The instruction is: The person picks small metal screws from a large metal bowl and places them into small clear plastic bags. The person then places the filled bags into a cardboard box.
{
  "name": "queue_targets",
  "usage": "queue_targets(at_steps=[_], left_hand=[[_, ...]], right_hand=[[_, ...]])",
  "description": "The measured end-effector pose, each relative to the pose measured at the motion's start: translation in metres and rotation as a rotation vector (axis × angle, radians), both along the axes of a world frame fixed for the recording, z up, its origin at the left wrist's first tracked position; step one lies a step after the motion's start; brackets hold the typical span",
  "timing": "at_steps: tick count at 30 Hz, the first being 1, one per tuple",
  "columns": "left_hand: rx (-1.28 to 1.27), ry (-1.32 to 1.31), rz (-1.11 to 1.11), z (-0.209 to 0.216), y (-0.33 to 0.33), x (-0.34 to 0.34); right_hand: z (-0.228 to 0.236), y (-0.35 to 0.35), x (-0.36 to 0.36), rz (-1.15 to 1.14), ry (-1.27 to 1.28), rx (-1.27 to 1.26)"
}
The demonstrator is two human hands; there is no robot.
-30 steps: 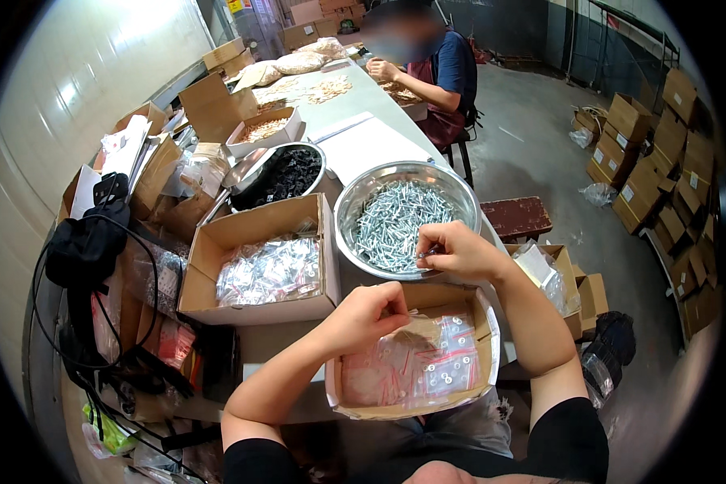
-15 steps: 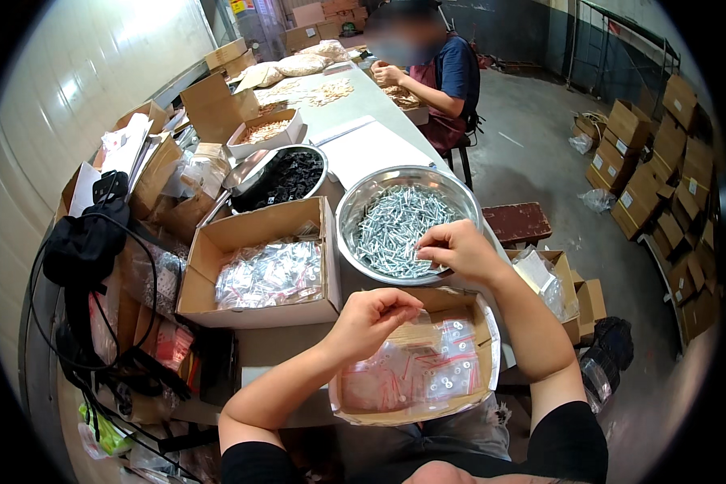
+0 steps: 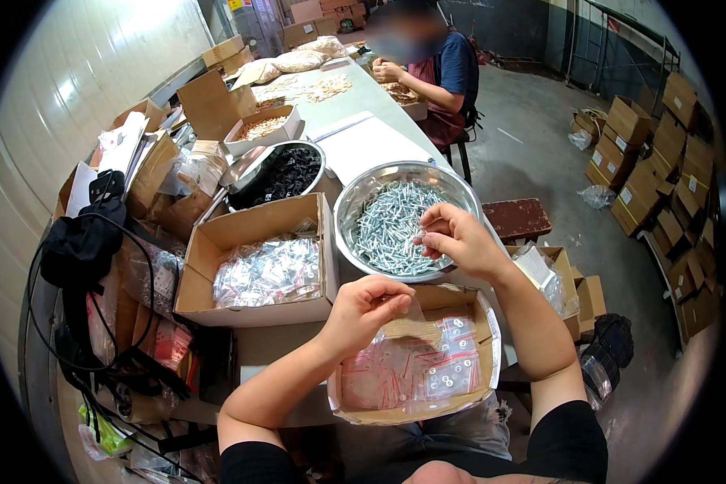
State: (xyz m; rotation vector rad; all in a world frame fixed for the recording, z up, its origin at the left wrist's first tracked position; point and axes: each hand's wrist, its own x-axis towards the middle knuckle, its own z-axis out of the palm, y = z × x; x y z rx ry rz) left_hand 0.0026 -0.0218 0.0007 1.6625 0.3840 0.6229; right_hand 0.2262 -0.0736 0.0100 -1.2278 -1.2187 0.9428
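My left hand [image 3: 371, 310] is closed in a pinch on a small clear plastic bag [image 3: 415, 313], held above the near edge of an open cardboard box. In that box [image 3: 492, 347] lie several flat zip bags [image 3: 452, 371] with red strips, some with small round washers inside. Over the right side of a steel bowl [image 3: 351, 250], my right hand [image 3: 453, 240] has its thumb and fingertips pressed together; whatever they pinch is too small to make out against the heap of silvery screws [image 3: 391, 222].
Left of the bowl stands a carton [image 3: 254, 310] of filled clear bags. Behind it is a metal bowl of black parts [image 3: 290, 173] and a box of small tan pieces [image 3: 262, 129]. A co-worker [image 3: 440, 89] sits at the table's far right. Cartons [image 3: 629, 121] line the right.
My left hand has risen slightly, and the clear bag now shows more plainly at its fingertips. My right hand has lifted a little, still pinched over the screws.
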Motion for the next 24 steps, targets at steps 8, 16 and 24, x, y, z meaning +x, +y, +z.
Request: queue_targets(at_steps=[8, 16, 24], left_hand=[[-0.072, 0.094, -0.067, -0.002, 0.0, -0.008], [-0.164, -0.007, -0.076, -0.009, 0.006, 0.004], [-0.235, 0.17, -0.078, 0.002, 0.008, -0.006]], right_hand=[[0.001, -0.001, 0.001, -0.029, -0.059, 0.06], [0.005, -0.005, -0.004, 0.014, 0.066, 0.08], [0.02, -0.02, -0.014, 0.259, 0.14, 0.011]])
